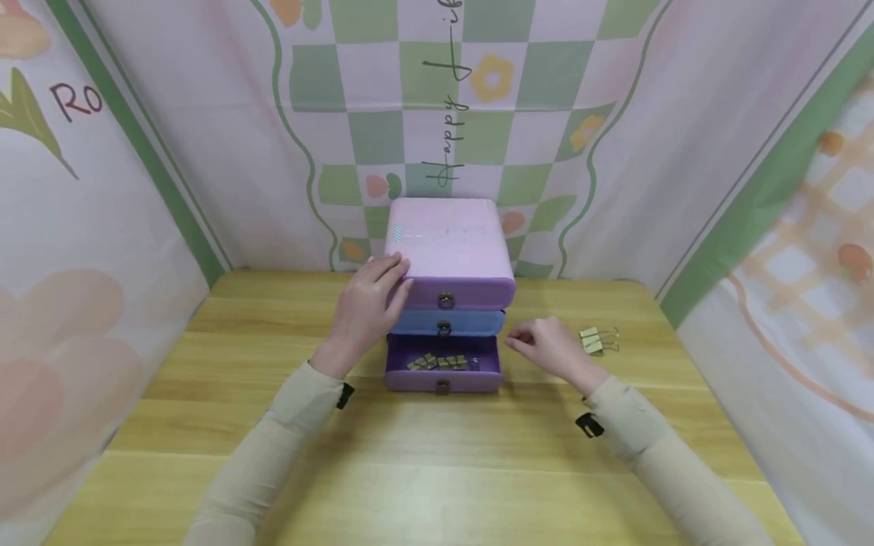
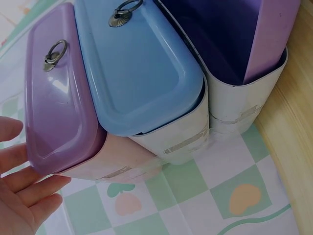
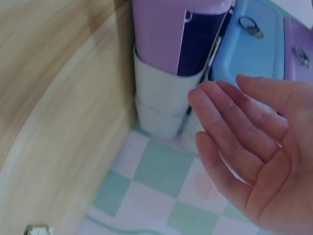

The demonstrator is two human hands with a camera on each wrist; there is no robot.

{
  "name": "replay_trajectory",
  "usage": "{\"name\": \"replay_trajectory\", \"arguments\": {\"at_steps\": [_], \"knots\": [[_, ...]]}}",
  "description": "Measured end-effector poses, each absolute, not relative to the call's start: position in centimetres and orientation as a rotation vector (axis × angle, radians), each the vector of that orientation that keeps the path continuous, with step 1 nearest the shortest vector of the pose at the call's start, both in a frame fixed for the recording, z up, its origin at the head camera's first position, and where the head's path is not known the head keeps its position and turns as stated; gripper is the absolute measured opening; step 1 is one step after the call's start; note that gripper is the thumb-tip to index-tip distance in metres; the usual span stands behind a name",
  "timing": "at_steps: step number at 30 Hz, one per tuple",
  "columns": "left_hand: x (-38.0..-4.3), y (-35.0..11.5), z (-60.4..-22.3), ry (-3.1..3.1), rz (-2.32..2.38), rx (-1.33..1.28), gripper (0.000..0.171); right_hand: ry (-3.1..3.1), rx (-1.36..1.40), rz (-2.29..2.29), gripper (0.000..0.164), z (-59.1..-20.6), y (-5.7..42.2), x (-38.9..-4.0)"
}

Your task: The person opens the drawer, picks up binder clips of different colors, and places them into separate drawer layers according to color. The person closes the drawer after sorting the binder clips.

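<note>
A small three-tier drawer box (image 1: 447, 239) stands at the back of the table. Its bottom purple drawer (image 1: 444, 381) is pulled out and holds several gold binder clips (image 1: 437, 362). The blue middle drawer (image 2: 142, 68) and the purple top drawer (image 2: 61, 107) are closed, each with a ring pull. My left hand (image 1: 369, 307) rests against the box's upper left front corner, fingers extended. Just right of the pulled-out drawer, my right hand (image 1: 546, 345) hovers with loosely bent fingers. Its palm (image 3: 264, 171) is bare in the right wrist view.
Gold binder clips (image 1: 592, 341) lie on the wooden table (image 1: 437, 470), to the right of my right hand. A checkered cloth (image 1: 430, 136) hangs directly behind the box. Patterned curtains flank the table on both sides.
</note>
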State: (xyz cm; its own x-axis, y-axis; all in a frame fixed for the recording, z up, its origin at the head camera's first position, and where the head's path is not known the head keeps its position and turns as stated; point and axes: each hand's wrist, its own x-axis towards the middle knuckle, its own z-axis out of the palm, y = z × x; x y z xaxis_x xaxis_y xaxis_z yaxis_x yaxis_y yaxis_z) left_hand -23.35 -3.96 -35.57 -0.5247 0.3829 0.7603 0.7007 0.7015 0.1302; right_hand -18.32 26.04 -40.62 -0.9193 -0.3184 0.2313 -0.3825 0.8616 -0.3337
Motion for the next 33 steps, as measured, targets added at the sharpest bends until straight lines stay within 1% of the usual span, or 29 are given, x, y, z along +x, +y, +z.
{"name": "replay_trajectory", "arguments": {"at_steps": [9,20,28,33], "knots": [[-23.3,-4.0,-35.6,-2.186,-0.561,-0.815,0.033,-2.878,0.398,0.581,0.016,-40.3,29.0,-18.1],[-23.3,-4.0,-35.5,-2.176,-0.557,-0.822,0.034,-2.889,0.208,0.623,0.019,-41.2,33.5,-18.2],[-23.3,-4.0,-35.5,-2.191,-0.558,-0.819,0.034,-2.895,0.07,0.613,0.023,-41.1,35.8,-18.0],[-23.3,-4.0,-35.5,-2.196,-0.552,-0.82,0.034,-2.881,-0.018,0.623,0.023,-41.8,37.3,-18.3]]}}
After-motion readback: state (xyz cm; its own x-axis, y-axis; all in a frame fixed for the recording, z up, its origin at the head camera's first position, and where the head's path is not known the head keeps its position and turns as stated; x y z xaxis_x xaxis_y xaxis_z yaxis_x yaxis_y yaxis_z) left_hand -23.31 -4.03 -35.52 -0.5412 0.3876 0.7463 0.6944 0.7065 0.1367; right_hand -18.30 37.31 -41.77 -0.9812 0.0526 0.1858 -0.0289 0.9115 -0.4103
